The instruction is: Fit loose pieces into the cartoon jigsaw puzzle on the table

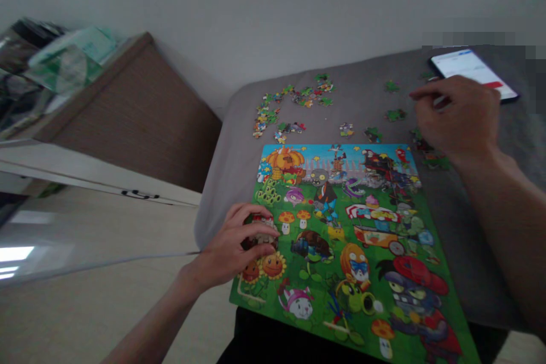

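Observation:
A colourful cartoon jigsaw puzzle board (354, 250) lies on a grey bed cover (239, 142) in front of me. My left hand (243, 247) rests on the board's left edge, fingers curled and pressed on a puzzle piece (261, 233) there. My right hand (458, 116) hovers over loose green pieces (396, 115) beyond the board's far right corner, fingers pinched together; what they hold is hidden. More loose pieces (290, 105) lie scattered beyond the board's far edge.
A phone (471, 71) with a lit screen lies on the cover at the far right. A brown-topped cabinet (136, 119) with bags piled on it stands to the left. A pale wall (273, 5) runs behind the bed.

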A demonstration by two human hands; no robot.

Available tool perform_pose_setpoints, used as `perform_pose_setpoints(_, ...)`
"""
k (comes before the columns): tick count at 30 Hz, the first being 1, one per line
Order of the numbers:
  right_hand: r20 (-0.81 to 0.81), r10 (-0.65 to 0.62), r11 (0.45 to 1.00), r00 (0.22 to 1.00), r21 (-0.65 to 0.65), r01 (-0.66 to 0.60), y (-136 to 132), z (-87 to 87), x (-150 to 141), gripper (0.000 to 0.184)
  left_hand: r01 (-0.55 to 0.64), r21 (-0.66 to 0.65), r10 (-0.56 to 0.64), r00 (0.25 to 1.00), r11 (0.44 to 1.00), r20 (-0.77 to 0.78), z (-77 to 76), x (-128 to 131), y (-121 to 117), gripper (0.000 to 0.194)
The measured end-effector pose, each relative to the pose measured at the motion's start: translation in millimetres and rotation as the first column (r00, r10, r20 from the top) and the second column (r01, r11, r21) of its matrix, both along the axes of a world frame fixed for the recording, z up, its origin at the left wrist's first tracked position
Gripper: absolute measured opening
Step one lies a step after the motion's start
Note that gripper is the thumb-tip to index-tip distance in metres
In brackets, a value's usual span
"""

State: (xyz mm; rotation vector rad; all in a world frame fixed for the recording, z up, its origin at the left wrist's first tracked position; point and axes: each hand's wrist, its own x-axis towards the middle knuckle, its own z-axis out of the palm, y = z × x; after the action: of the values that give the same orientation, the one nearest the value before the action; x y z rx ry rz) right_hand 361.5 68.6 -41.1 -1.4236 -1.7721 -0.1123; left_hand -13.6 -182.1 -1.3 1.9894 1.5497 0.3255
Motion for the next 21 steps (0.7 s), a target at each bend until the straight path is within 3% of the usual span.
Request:
perform_pose_setpoints(8, -0.019, 0.036, 0.999, 0.999, -0.025, -0.037, -6, 7.2, -5, 0.023, -0.067, 0.001, 0.067, 0.985, 0.998, -0.16, -2.0, -6, 12, 0.036)
perform_pose_setpoints(14, -0.038, 0.105, 0.995, 0.994, 0.0, -0.105, -8, 11.0, -6, 0.024, -0.028, -0.028, 0.023, 0.987, 0.999, -0.161, -0.3, -6, 11, 0.036)
perform_pose_setpoints(21, -0.045, 0.089, 0.995, 0.995, -0.028, -0.091, -9, 11.4, -7, 0.024, -0.038, -0.041, 0.03, 0.985, 0.998, -0.172, 1.8, -1, 4, 0.035)
